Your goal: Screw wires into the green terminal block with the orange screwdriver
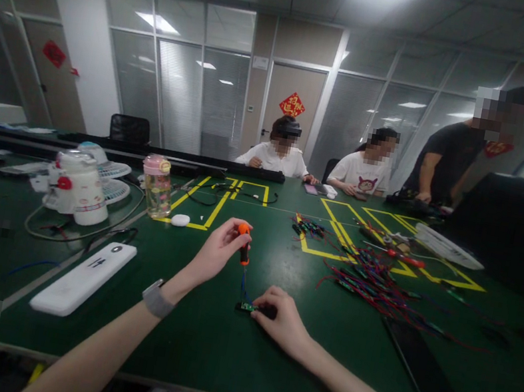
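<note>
My left hand [223,243] is closed around the orange-and-black handle of a screwdriver [243,247]. The screwdriver stands nearly upright, its shaft pointing down toward a small green circuit board [247,307]. Thin dark blue wires [244,285] run up from the board beside the shaft; whether the tip touches the board I cannot tell. With fingers pinched at the board's right end, my right hand [278,317] holds it on the green table [194,353]. Part of the board is hidden under those fingers.
A heap of wired boards [369,279] lies to the right, above a black flat panel [432,381]. At left are a white power bank [84,278], a white bottle [90,193] and a pink-lidded bottle [156,187]. An earbud case [180,220] lies beyond my left hand. Several people are opposite.
</note>
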`<act>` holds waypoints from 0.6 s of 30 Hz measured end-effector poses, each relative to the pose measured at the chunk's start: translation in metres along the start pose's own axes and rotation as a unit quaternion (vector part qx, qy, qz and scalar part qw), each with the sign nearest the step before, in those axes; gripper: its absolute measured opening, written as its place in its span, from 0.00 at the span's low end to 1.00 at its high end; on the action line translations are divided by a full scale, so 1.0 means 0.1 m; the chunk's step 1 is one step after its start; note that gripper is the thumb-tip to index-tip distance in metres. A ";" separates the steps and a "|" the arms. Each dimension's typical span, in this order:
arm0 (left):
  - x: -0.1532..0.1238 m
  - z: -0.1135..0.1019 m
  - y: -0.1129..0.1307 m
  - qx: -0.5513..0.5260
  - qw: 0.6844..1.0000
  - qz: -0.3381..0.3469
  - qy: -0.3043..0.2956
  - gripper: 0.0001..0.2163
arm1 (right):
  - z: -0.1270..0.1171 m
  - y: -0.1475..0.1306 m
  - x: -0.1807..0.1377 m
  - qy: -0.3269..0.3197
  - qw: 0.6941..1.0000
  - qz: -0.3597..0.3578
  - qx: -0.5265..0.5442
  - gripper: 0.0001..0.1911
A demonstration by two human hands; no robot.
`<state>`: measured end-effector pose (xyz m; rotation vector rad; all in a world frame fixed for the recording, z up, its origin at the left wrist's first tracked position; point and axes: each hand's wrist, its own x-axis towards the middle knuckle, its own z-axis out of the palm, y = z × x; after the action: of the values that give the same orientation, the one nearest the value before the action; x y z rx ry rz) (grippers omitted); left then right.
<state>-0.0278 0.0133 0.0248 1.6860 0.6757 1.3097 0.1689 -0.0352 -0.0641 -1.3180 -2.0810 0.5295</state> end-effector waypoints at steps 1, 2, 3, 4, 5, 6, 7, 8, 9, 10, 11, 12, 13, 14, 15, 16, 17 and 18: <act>-0.01 0.01 -0.01 -0.002 1.000 -0.001 0.000 0.12 | 0.00 0.00 0.00 0.000 1.000 0.000 -0.002 0.09; -0.03 0.01 -0.02 -0.005 1.000 -0.004 -0.001 0.12 | 0.00 0.00 0.00 0.001 1.000 -0.001 -0.002 0.09; -0.04 0.02 -0.02 -0.008 1.000 -0.009 -0.004 0.12 | 0.00 0.00 0.00 0.001 1.000 -0.002 -0.003 0.09; -0.05 0.03 -0.03 -0.011 1.000 -0.013 -0.007 0.12 | 0.00 0.00 0.00 0.001 1.000 -0.003 -0.004 0.08; -0.07 0.04 -0.04 -0.013 1.000 -0.018 -0.009 0.12 | -0.01 0.01 -0.01 0.001 1.000 -0.003 -0.005 0.08; -0.08 0.05 -0.04 -0.015 1.000 -0.022 -0.009 0.12 | 0.00 0.01 -0.01 0.001 1.000 -0.004 -0.006 0.07; -0.09 0.07 -0.05 -0.017 0.999 -0.026 -0.009 0.11 | 0.00 0.01 -0.01 0.000 1.000 -0.004 -0.006 0.07; -0.09 0.08 -0.05 -0.019 0.999 -0.030 -0.008 0.11 | 0.00 0.01 -0.01 -0.001 1.000 -0.004 -0.007 0.07; -0.10 0.10 -0.05 -0.021 0.999 -0.033 -0.006 0.11 | 0.00 0.01 -0.02 -0.001 1.000 -0.003 -0.007 0.07; -0.11 0.11 -0.05 -0.022 0.999 -0.036 -0.005 0.12 | 0.00 0.01 -0.02 -0.001 1.000 -0.003 -0.007 0.07; -0.11 0.12 -0.05 -0.024 0.999 -0.038 -0.004 0.12 | 0.00 0.01 -0.02 0.000 1.000 -0.004 -0.008 0.07; -0.12 0.13 -0.05 -0.024 0.999 -0.040 -0.004 0.12 | 0.00 0.01 -0.02 0.000 1.000 -0.004 -0.009 0.07; -0.12 0.13 -0.05 -0.024 0.999 -0.041 -0.003 0.12 | 0.00 0.00 -0.02 0.001 1.000 -0.005 -0.010 0.07; -0.13 0.14 -0.06 -0.024 0.999 -0.042 -0.003 0.12 | 0.00 0.00 -0.02 0.001 1.000 -0.004 -0.011 0.07; -0.13 0.14 -0.06 -0.024 0.999 -0.042 -0.003 0.12 | 0.00 0.00 -0.02 0.000 1.000 -0.003 -0.012 0.07; -0.13 0.14 -0.07 -0.024 0.999 -0.042 -0.003 0.12 | -0.01 -0.01 -0.02 -0.001 1.000 -0.002 -0.012 0.07; -0.13 0.14 -0.07 -0.024 0.999 -0.041 -0.003 0.12 | -0.01 -0.02 -0.02 -0.003 1.000 0.000 -0.011 0.07; -0.13 0.14 -0.08 -0.023 0.999 -0.041 -0.003 0.12 | -0.02 -0.02 -0.02 -0.005 1.000 0.000 -0.009 0.08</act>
<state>-0.0178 0.0021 0.0109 1.6083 0.6980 1.2531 0.1691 -0.0376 -0.0621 -1.3295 -2.0978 0.5185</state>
